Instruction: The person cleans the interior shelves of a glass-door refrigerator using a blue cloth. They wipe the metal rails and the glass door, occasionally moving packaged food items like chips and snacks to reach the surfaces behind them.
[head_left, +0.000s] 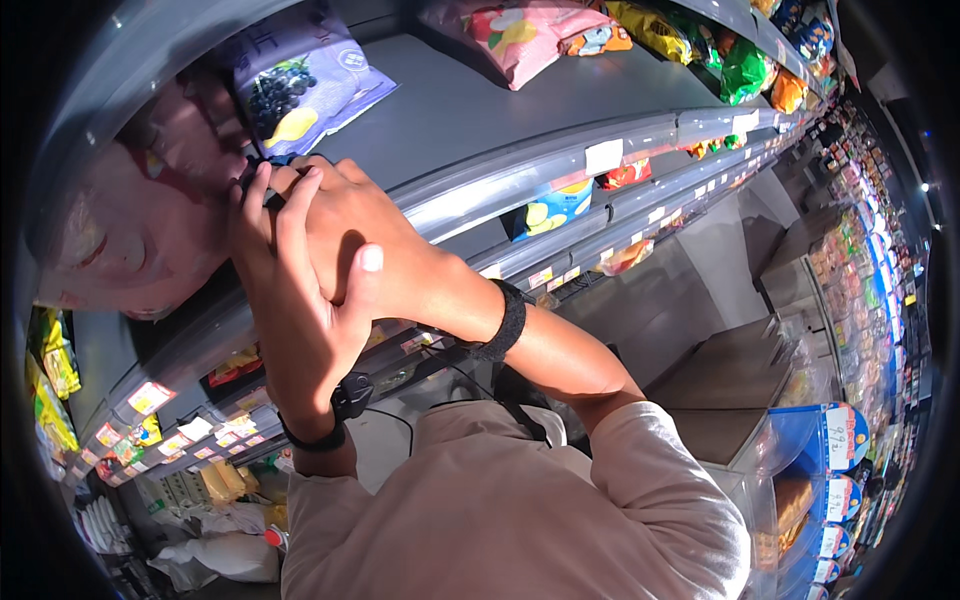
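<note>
My left hand (300, 274) and my right hand (375, 232) overlap at the front of an upper shelf. The left lies partly across the right, its thumb pointing up. By their fingertips is a small dark object (262, 180), mostly hidden; I cannot tell what it is or which hand grips it. Just beyond the fingers, a purple snack bag (307, 90) with a picture of dark grapes leans on the shelf. A large pink bag (150, 225) is beside the left hand, partly in shadow. Black straps circle both wrists, the left one (349, 397) carrying a small black device.
The grey shelf (450, 112) holds another pink bag (517, 37) and several coloured snack bags farther right. Lower shelf rails with price tags run below it. Behind on the right stand a brown cabinet (712, 367) and clear bins (787, 510). White bags (225, 559) lie low at left.
</note>
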